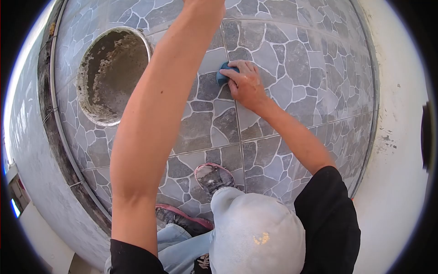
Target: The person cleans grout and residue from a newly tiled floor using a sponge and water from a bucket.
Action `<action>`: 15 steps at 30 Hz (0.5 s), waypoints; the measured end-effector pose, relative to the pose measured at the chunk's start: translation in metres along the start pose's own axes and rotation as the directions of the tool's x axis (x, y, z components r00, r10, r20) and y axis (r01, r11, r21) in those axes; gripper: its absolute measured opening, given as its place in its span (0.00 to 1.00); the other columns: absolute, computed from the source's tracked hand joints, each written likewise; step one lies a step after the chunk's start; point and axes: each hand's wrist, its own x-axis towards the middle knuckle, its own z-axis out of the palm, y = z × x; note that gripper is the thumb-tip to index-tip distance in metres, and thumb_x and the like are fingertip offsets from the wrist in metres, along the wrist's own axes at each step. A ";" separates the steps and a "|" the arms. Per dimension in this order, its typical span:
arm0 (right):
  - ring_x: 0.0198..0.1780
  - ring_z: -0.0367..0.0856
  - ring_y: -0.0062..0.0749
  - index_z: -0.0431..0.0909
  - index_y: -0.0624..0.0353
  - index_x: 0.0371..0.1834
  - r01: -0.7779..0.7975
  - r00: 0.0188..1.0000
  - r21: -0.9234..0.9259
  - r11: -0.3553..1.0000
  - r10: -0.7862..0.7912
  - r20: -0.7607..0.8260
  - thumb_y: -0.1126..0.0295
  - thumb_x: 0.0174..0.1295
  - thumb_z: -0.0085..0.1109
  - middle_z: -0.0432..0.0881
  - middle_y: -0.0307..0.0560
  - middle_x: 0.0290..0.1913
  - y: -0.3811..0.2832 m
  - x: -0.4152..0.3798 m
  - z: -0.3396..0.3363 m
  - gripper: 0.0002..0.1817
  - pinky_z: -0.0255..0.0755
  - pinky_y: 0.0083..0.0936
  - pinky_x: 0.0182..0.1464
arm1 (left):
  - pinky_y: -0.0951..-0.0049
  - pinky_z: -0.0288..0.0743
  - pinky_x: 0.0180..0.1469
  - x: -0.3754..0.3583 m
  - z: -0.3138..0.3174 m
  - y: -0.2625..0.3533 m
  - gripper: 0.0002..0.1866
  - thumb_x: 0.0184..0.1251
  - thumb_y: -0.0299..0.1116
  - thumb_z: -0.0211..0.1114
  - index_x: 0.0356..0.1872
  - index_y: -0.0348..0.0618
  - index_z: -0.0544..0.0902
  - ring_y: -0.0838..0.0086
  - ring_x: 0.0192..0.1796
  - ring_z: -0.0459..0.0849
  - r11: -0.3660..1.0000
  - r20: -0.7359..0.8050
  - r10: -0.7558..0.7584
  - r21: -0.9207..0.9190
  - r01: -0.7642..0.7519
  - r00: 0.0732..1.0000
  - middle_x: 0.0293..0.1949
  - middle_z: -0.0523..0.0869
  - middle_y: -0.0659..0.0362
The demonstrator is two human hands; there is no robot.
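Note:
My right hand (247, 86) is closed around a small teal block (221, 79) pressed to the tiled floor (194, 132), beside a straight joint between tiles. Most of the block sits under my fingers, so its exact kind is hidden. The floor tiles have a grey stone pattern with pale lines. My left forearm (159, 91) stretches forward across the view and leaves it at the top edge. Beyond the wrist, my left hand is out of sight. Left of that forearm stands a round bucket (79, 86), crusted with grey cement-like residue inside and partly covered by the arm.
Two dirty dark shoes with pink edges (214, 176) stand on the tiles close to me. A grey pipe (58, 112) and a dark wooden strip (45, 86) run along the left wall (27, 114). A white wall (397, 192) bounds the right side.

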 end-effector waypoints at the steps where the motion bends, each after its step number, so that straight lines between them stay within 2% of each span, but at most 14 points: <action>1: 0.57 0.78 0.42 0.88 0.46 0.47 0.011 0.999 -0.042 0.999 -0.012 -0.037 0.76 0.55 0.64 0.82 0.40 0.51 0.019 0.031 0.009 0.17 0.69 0.43 0.56 | 0.69 0.81 0.31 -0.015 -0.007 0.029 0.14 0.74 0.37 0.60 0.47 0.35 0.81 0.71 0.33 0.83 1.000 -0.009 0.024 0.018 -0.024 1.000 0.36 0.83 0.55; 2: 0.57 0.78 0.40 0.89 0.42 0.47 0.014 0.997 -0.120 0.993 -0.023 -0.076 0.73 0.57 0.62 0.84 0.36 0.50 0.039 0.066 0.016 0.16 0.69 0.43 0.56 | 0.71 0.81 0.31 -0.027 -0.020 0.055 0.14 0.73 0.37 0.61 0.46 0.34 0.81 0.71 0.33 0.83 0.993 0.064 0.114 0.025 -0.115 0.991 0.36 0.84 0.56; 4: 0.57 0.78 0.41 0.89 0.42 0.47 0.010 0.988 -0.284 0.959 -0.053 -0.143 0.71 0.61 0.60 0.85 0.38 0.49 0.073 0.140 0.030 0.14 0.70 0.44 0.59 | 0.74 0.79 0.31 -0.036 -0.052 0.087 0.13 0.72 0.37 0.61 0.44 0.36 0.82 0.74 0.33 0.83 0.966 0.103 0.246 0.053 -0.252 0.964 0.35 0.85 0.59; 5: 0.57 0.78 0.41 0.89 0.42 0.47 -0.020 0.986 -0.372 0.928 -0.043 -0.162 0.71 0.62 0.59 0.85 0.38 0.49 0.082 0.169 0.032 0.14 0.70 0.44 0.60 | 0.76 0.78 0.31 -0.038 -0.069 0.098 0.12 0.72 0.37 0.61 0.44 0.38 0.83 0.75 0.32 0.83 0.952 0.070 0.289 0.085 -0.294 0.955 0.34 0.85 0.60; 7: 0.57 0.83 0.58 0.86 0.61 0.39 -0.052 0.966 -0.223 0.973 -0.008 -0.260 0.71 0.59 0.56 0.88 0.60 0.42 0.109 0.209 0.045 0.11 0.77 0.51 0.56 | 0.68 0.78 0.49 -0.013 -0.158 0.124 0.15 0.73 0.38 0.67 0.51 0.38 0.83 0.73 0.44 0.85 0.924 0.120 0.293 0.218 -0.313 0.949 0.47 0.86 0.56; 8: 0.57 0.83 0.58 0.86 0.61 0.39 -0.045 0.965 -0.216 0.975 -0.014 -0.263 0.71 0.59 0.56 0.88 0.60 0.42 0.107 0.206 0.043 0.11 0.77 0.51 0.56 | 0.69 0.78 0.52 -0.013 -0.206 0.136 0.20 0.72 0.40 0.70 0.55 0.35 0.82 0.73 0.47 0.85 0.907 0.250 0.297 0.227 -0.354 0.922 0.51 0.85 0.57; 9: 0.57 0.81 0.50 0.88 0.52 0.43 -0.009 0.961 -0.218 0.976 -0.052 -0.271 0.71 0.61 0.57 0.86 0.49 0.46 0.102 0.196 0.040 0.11 0.74 0.47 0.57 | 0.69 0.77 0.57 -0.031 -0.227 0.154 0.22 0.75 0.41 0.67 0.60 0.36 0.82 0.73 0.53 0.84 0.876 0.176 0.298 0.341 -0.342 0.938 0.55 0.84 0.56; 10: 0.57 0.79 0.42 0.89 0.44 0.47 0.031 0.954 -0.225 0.974 -0.096 -0.283 0.71 0.63 0.59 0.85 0.39 0.49 0.093 0.187 0.035 0.14 0.71 0.42 0.59 | 0.70 0.76 0.61 -0.046 -0.254 0.168 0.19 0.77 0.36 0.64 0.60 0.34 0.81 0.73 0.55 0.85 0.846 0.068 0.333 0.419 -0.330 0.940 0.53 0.86 0.56; 11: 0.56 0.79 0.43 0.88 0.45 0.47 0.055 0.967 -0.215 0.975 -0.106 -0.232 0.72 0.61 0.59 0.85 0.40 0.49 0.080 0.158 0.036 0.14 0.72 0.42 0.58 | 0.72 0.74 0.65 -0.043 -0.327 0.187 0.20 0.81 0.35 0.60 0.63 0.31 0.79 0.73 0.61 0.82 0.615 0.239 0.367 0.663 -0.427 0.899 0.59 0.83 0.55; 12: 0.56 0.79 0.44 0.88 0.46 0.47 0.076 0.977 -0.209 0.975 -0.115 -0.182 0.73 0.60 0.60 0.85 0.40 0.49 0.064 0.119 0.035 0.14 0.72 0.42 0.58 | 0.71 0.72 0.67 -0.055 -0.379 0.200 0.19 0.82 0.34 0.56 0.65 0.34 0.80 0.73 0.65 0.78 0.594 0.169 0.333 0.727 -0.345 0.928 0.62 0.81 0.54; 13: 0.55 0.79 0.44 0.88 0.47 0.47 0.098 0.989 -0.163 0.982 -0.115 -0.095 0.74 0.59 0.61 0.85 0.40 0.49 0.044 0.081 0.023 0.15 0.73 0.42 0.57 | 0.69 0.71 0.70 -0.066 -0.452 0.216 0.19 0.83 0.33 0.54 0.67 0.36 0.79 0.71 0.68 0.76 0.425 0.163 0.336 0.853 -0.303 0.928 0.63 0.80 0.54; 14: 0.55 0.79 0.44 0.88 0.48 0.47 0.108 0.994 -0.107 0.988 -0.109 -0.004 0.76 0.57 0.62 0.85 0.40 0.49 0.026 0.048 0.015 0.16 0.73 0.42 0.57 | 0.69 0.72 0.68 -0.081 -0.482 0.230 0.19 0.82 0.32 0.55 0.67 0.38 0.79 0.70 0.67 0.77 0.561 -0.080 0.317 0.819 -0.118 0.945 0.62 0.79 0.55; 15: 0.55 0.79 0.44 0.88 0.48 0.47 0.103 0.995 -0.098 0.990 -0.103 0.000 0.76 0.57 0.62 0.85 0.40 0.49 0.017 0.030 0.012 0.16 0.73 0.42 0.57 | 0.69 0.72 0.67 -0.096 -0.513 0.243 0.19 0.81 0.31 0.56 0.68 0.39 0.79 0.69 0.67 0.77 0.713 -0.334 0.276 0.700 0.041 0.901 0.62 0.79 0.56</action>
